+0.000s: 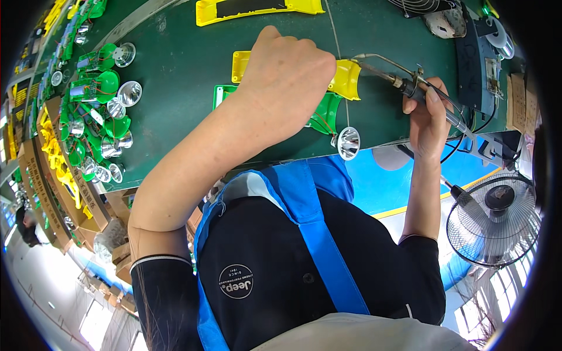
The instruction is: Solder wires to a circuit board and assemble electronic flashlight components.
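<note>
— Green felt-like matting covers the long surface (175,70), dull and slightly scuffed, curving off to the upper left.

— And the biggest thing on it?

— A flat yellow plastic shell (257,9) with a dark rectangular cut-out, at the top edge. Lower right, off the surface, stands a round wire-cage fan (494,219).

— What are the hands doing?

— The left hand (287,76) lies knuckles-up, fingers curled down over a yellow plastic housing (345,79), pressing it against the surface; a glossy green plastic part (325,114) pokes out beneath it. The right hand (427,120) is closed in a pen grip round the dark handle of a soldering iron (404,85), whose thin metal shaft slants up-left to meet the yellow housing's right end.

— Anything smaller nearby?

— A shiny silver cone-shaped reflector (348,142), ribbed inside, sits at the near edge just below the housing. Along the left lies a heap of green parts with reflectors (96,117) and small circuit boards, with bare reflectors scattered beside them.
</note>
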Available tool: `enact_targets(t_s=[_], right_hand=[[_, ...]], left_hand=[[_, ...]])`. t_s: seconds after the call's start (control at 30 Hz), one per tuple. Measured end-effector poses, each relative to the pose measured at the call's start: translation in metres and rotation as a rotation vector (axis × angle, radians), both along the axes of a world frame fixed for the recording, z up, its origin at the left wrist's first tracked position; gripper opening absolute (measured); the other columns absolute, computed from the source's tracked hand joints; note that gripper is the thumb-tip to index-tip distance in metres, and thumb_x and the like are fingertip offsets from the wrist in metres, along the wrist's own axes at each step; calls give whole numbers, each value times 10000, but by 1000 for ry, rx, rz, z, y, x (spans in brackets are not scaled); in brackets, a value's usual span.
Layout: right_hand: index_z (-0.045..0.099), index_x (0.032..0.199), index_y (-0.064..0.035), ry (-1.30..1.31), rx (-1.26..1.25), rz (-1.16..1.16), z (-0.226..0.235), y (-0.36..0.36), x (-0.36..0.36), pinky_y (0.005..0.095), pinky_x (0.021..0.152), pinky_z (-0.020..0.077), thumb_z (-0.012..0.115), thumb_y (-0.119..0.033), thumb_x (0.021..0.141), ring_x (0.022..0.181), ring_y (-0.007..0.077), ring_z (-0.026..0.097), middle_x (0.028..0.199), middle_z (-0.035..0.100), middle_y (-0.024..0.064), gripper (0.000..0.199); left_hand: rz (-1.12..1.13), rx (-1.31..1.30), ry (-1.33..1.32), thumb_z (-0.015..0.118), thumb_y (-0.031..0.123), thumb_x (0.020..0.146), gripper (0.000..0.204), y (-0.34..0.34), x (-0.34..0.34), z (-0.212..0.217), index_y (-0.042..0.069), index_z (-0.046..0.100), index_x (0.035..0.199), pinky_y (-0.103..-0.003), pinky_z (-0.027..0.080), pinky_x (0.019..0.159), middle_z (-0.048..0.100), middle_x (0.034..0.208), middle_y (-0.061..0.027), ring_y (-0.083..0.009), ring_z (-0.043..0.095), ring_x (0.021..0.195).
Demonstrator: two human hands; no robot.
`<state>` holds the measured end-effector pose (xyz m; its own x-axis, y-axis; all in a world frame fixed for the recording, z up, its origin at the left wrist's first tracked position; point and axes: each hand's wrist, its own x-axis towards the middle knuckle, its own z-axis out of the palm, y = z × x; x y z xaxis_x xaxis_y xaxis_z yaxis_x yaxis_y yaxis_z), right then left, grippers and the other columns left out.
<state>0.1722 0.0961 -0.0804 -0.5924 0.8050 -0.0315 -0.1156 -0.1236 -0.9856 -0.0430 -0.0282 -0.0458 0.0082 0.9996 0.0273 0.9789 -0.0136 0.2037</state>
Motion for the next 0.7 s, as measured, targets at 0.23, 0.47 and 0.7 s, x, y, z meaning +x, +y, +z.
enact_targets(t_s=[0.23, 0.47, 0.7], right_hand=[[491, 914, -10, 57, 25, -31, 2, -4, 2, 253, 645, 359, 477, -234, 897, 634, 143, 452, 695, 520, 89, 225], [506, 949, -10, 120, 4, -39, -2, -12, -27, 266, 666, 339, 468, -261, 903, 681, 147, 447, 700, 524, 75, 259], [510, 959, -4, 99, -3, -18, -4, -18, -16, 260, 657, 336, 471, -252, 905, 700, 152, 438, 720, 516, 72, 257]], left_hand=[[213, 422, 84, 691, 336, 691, 262, -50, -21, 20, 102, 575, 715, -349, 345, 657, 487, 730, -48, -231, 517, 755], [529, 82, 64, 690, 297, 750, 260, -134, -4, -14, 101, 520, 763, -352, 321, 658, 477, 727, -47, -231, 486, 710], [314, 280, -725, 664, 56, 739, 110, -126, -12, 16, 75, 612, 834, -330, 378, 614, 580, 749, -23, -206, 553, 667]])
